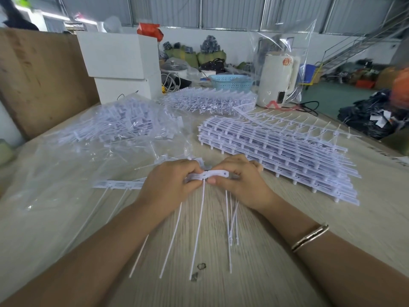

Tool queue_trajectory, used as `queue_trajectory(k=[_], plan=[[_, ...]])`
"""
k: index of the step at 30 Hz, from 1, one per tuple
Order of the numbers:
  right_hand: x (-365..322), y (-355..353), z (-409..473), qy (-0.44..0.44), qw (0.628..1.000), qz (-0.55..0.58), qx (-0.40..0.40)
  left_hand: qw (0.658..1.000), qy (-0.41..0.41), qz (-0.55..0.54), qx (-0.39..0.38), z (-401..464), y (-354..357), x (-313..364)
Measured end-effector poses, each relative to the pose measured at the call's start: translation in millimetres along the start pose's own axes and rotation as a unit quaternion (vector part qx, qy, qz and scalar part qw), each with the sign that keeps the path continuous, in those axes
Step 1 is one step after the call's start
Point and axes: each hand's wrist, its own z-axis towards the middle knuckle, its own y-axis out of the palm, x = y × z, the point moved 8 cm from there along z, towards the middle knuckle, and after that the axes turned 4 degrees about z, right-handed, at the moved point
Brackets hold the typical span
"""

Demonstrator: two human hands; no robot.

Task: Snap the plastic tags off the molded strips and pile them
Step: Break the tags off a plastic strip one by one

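Hands meet at the middle of the counter [254,251], and between them I hold one white molded strip [212,175] level, just above the wood. My left hand [170,182] curls round the strip's left portion, thumb and fingers pinching it; my right hand [238,180] pinches the right portion, its thumb tip pressed under the strip close to the left thumb. I judge the two grips sit this close so the strip bends at one joint and a single tag breaks free there. The strip bridges the gap between the hands, touching both, and its left end runs out past the left hand as a blurred flat band [119,184]. Thin white tails [199,231] hang from the strip toward me and fan out over the counter between my forearms.

Loose tags [124,122] lie heaped on a clear plastic sheet [44,173] to the left, well within reach of the left hand, which suits dropping each tag there. Stacked unbroken strips [283,151] lie just beside the right hand, handy for the next pick. A second bundle of strips [208,100] lies farther back, near a white kettle [277,78] and a blue basket [231,82]. A bracelet [309,237] circles my right wrist.
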Motion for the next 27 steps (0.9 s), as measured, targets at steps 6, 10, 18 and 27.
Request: queue_trajectory(k=[6, 10, 18, 27], plan=[[-4, -3, -1, -0.004, 0.999, -0.028, 0.026, 0.998, -0.032, -0.061, 0.000, 1, 3, -5], [-4, -10, -1, -0.004, 0.998, -0.034, 0.057, 0.989, -0.071, -0.130, -0.003, 1, 6, -12], [35, -42, 1, 0.120, 0.982, -0.099, 0.107, 0.998, -0.023, -0.048, 0.021, -1, -2, -4], [3, -14, 0, 0.031, 0.981, -0.168, 0.089, 0.996, 0.031, 0.074, 0.035, -2, -7, 23]])
